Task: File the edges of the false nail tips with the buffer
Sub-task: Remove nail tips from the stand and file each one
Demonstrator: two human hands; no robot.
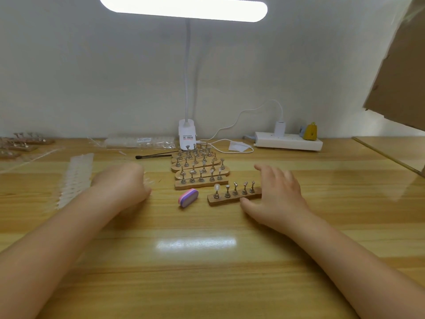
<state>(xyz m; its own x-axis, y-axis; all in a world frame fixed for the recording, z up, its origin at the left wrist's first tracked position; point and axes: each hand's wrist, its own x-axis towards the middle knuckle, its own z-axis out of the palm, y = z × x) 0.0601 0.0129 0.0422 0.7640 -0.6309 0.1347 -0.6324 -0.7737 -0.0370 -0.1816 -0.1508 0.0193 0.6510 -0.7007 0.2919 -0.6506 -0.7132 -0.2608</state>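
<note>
A pink and purple buffer block [188, 198] lies on the wooden desk between my hands. To its right is a wooden stand [212, 200] with several metal pegs; the leftmost peg carries a clear false nail tip [217, 187]. My right hand [278, 194] rests at the stand's right end, its fingers spread and relaxed and its thumb against the stand's front edge. My left hand [122, 185] sits left of the buffer with its fingers curled in. A small clear false nail tip [149, 180] shows at its fingertips.
More peg stands [200, 171] are stacked behind the buffer, with a black tool [154, 155] and a clip lamp base [187, 137] beyond. Clear strips of nail tips [76, 178] lie at the left. A white power strip [288, 140] sits back right, below a cardboard flap [400, 72].
</note>
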